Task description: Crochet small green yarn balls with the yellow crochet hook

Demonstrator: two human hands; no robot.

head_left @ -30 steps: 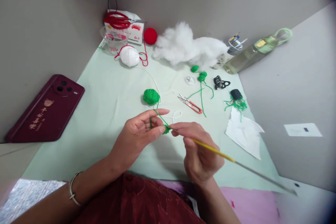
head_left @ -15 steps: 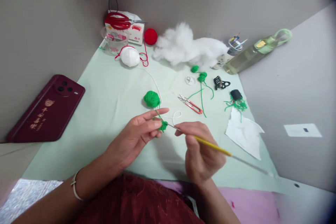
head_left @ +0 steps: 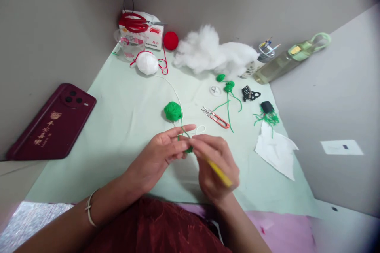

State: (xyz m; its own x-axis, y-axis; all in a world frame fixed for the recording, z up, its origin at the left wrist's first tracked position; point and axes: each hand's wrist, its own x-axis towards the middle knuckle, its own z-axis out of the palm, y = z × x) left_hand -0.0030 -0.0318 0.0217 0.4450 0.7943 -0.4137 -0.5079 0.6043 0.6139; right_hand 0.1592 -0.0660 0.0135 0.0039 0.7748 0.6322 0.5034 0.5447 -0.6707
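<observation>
1. Nearest, the right hand has its grip closed around the yellow handle of a hook. Half a second ago the hook's grey rear shaft reached out rightward; now only a short, blurred stretch of yellow shows.
2. The left hand pinches a small green piece between thumb and fingers. Both hands' fingertips have closed together over it, which suggests that the hook is working right at the stitches, though its tip is hidden.
3. The green piece sits above the bench, between the hands. It was plainer a moment ago; now just a bright, knotted-looking edge peeks out.
4. Beyond, a green strand crosses the left forefinger toward the round, loosely wound green ball.
</observation>
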